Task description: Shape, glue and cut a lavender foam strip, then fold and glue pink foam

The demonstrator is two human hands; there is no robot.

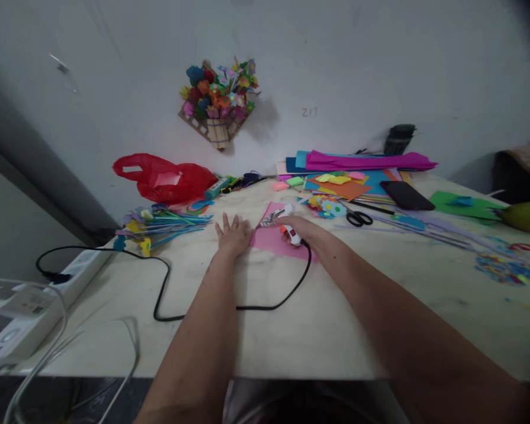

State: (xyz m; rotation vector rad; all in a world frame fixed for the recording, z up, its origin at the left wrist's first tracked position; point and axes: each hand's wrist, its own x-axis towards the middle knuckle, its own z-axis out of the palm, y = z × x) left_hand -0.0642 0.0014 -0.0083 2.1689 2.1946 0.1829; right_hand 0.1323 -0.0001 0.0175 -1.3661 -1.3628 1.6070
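A pink sheet (276, 242) lies on the table in front of me. My left hand (235, 235) rests at the sheet's left edge, fingers spread and pointing away from me. Over the sheet, my right hand (291, 229) is wrapped round a white glue gun (294, 234) with a red switch and a black cord. The gun's nozzle points left toward a thin dark line near the sheet's left part; whether it touches the paper cannot be made out.
Paper flowers on stems (172, 224) and a red bag (168, 179) are at the left. Scissors (359, 219), a dark phone (407, 195) and coloured sheets lie at the right. The black cord (265, 308) loops across the table to a power strip (77, 274).
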